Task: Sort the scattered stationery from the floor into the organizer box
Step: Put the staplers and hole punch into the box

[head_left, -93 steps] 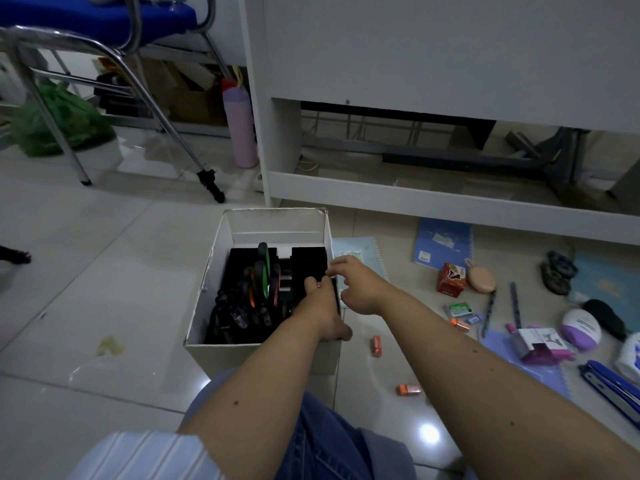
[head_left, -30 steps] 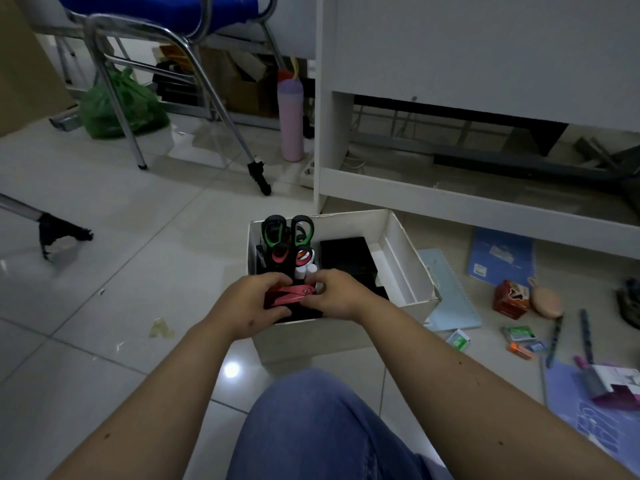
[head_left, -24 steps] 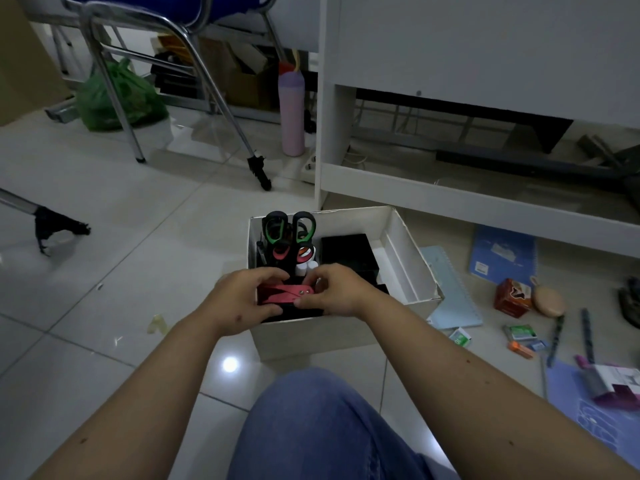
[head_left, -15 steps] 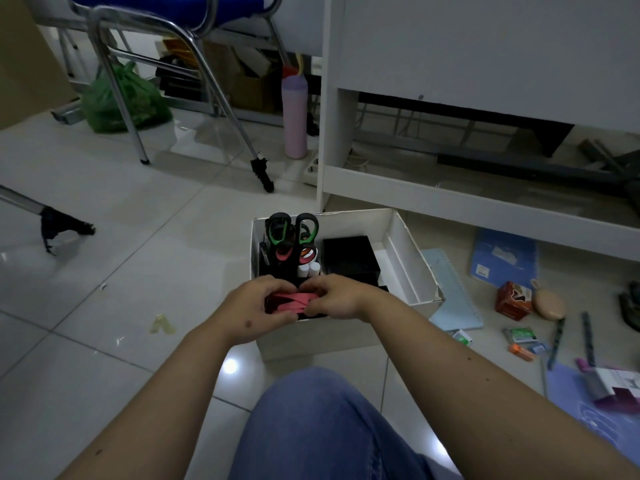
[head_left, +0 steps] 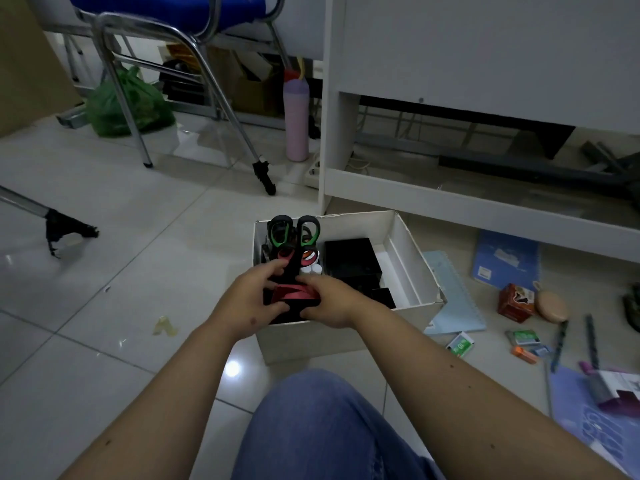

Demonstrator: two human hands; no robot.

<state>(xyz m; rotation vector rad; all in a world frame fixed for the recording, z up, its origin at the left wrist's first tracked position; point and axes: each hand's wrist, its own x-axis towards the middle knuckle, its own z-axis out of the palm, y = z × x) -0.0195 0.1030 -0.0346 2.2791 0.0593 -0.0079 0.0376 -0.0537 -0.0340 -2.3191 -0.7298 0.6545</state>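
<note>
The head view, the only 1 given, looked down past a denim-clad knee (head_left: 322, 424) at a white organizer box (head_left: 412, 258) on the tiled floor (head_left: 138, 271). Both hands met over the box's near-left corner. The left hand (head_left: 247, 306) and the right hand (head_left: 329, 303) each had fingers curled round a red item (head_left: 294, 293), gripping it from opposite ends, so it sat directly between the 2 palms and just above a black compartment (head_left: 351, 259). What the red item was could not be told for certain; it looked like a small stapler or clip-type tool, flat and hinged.

As a judgement, such a piece would be rigid, light and smooth-sided, not fragile, and best taken by its long flanks so any sprung part stayed closed; a pinch at the tips might let it slip or spring.

Behind the hands, 2 pairs of scissors (head_left: 294, 233) with green-lined and red-lined handles stood upright in the box's far-left section, touching or nearly touching the left fingers.

Well apart to the right, more stationery lay loose on the floor: a light blue notebook (head_left: 453, 299) beside the box wall, a darker blue notebook (head_left: 507, 259), a small red carton (head_left: 516, 303) touching a tan round object (head_left: 550, 306), a green-and-white packet (head_left: 460, 344), and pens (head_left: 559, 344). The sorting looked unfinished.
</note>
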